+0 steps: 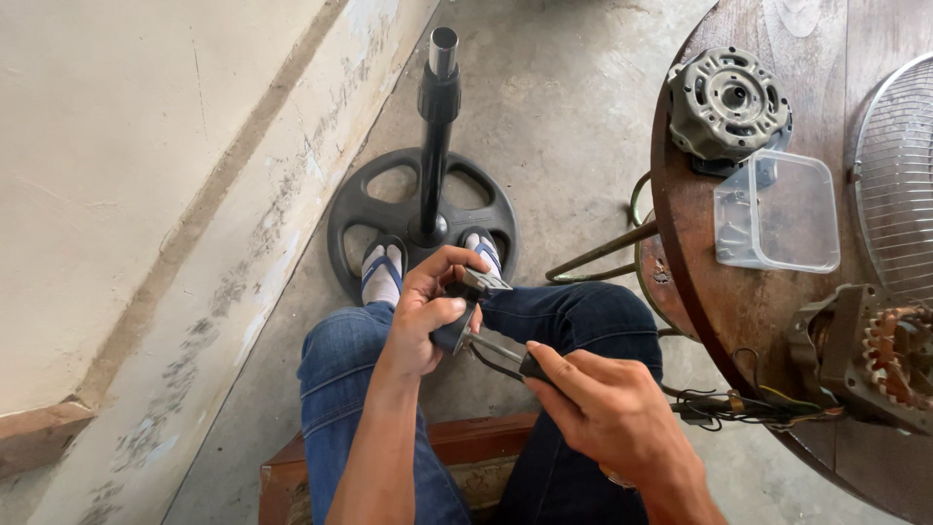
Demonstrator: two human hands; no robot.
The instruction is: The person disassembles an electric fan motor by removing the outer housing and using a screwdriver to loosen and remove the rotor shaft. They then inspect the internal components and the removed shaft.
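Round wooden table, motor housing, clear plastic tub, fan grille

Dark, worn wood on the round surface; clear glossy plastic container; matt grey cast-metal motor housing — floor rough concrete.

An informal home repair spot, most likely a porch or back room used for fixing electric fans. The floor is bare grey concrete, stained where it meets a scuffed, cream-painted wall. A black round fan stand base with its upright pole sits on the floor. To the right, a worn round wooden table holds a grey motor housing, a clear plastic tub, a wire fan guard and an opened motor with copper windings trailing loose wires.
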